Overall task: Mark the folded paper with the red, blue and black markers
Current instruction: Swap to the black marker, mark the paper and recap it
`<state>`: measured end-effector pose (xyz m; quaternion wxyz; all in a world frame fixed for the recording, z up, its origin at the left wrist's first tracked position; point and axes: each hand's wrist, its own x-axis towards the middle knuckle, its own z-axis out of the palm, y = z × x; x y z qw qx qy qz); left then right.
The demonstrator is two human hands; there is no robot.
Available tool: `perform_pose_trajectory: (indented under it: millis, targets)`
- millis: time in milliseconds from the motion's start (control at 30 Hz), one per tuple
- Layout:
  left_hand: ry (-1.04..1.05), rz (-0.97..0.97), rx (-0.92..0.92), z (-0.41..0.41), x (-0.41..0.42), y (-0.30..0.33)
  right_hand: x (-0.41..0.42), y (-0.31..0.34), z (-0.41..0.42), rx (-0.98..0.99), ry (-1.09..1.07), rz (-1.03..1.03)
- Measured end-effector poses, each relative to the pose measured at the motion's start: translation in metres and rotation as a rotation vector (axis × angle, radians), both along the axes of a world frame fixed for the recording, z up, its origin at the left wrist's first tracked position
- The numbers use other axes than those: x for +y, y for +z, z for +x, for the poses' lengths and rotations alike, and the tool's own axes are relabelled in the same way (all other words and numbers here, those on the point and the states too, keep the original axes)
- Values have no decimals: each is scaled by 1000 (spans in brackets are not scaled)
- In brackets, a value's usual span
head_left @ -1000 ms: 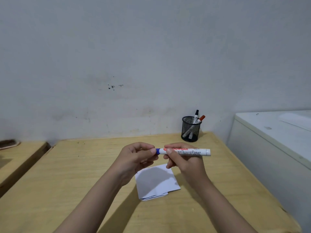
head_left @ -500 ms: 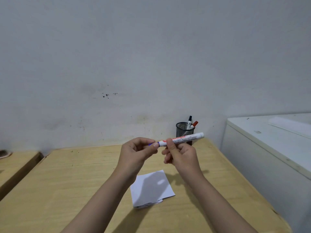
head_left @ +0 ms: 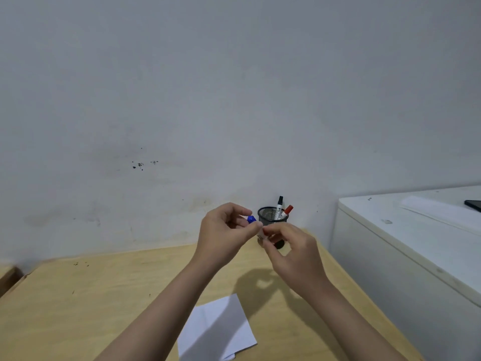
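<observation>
A: what kind of room is this?

B: plain home or small-office desk corner. light wood table (head_left: 78,303) pushed against a scuffed, bare white wall (head_left: 182,100), black mesh pen cup (head_left: 268,217) with markers at the back edge

A: anything else pointing that way?

B: white cabinet (head_left: 416,256) right beside the table, second wooden surface (head_left: 7,277) at far left. can't narrow it further

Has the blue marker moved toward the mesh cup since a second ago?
Yes. The blue marker, held by both hands, has risen off the folded paper toward the mesh cup.
</observation>
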<state>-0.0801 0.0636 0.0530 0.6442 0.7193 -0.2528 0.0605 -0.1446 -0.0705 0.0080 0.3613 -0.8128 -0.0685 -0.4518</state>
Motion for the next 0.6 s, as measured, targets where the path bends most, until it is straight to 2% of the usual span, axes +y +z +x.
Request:
perform_pose_trajectory:
  millis: [133,333,533,600]
  targets:
    - [20,5,21,31,-23,-12,-30,13,20,-3,-24,116]
    - [84,203,-75,90,-68,-50,-82,34,76,-56,-144,235]
    - [95,411,-233,132,-109,-78,-103,-2,127,-29,-239,184]
    - [117,423,-249,139,-114,-85,-108,-19,135,-11,-283,147]
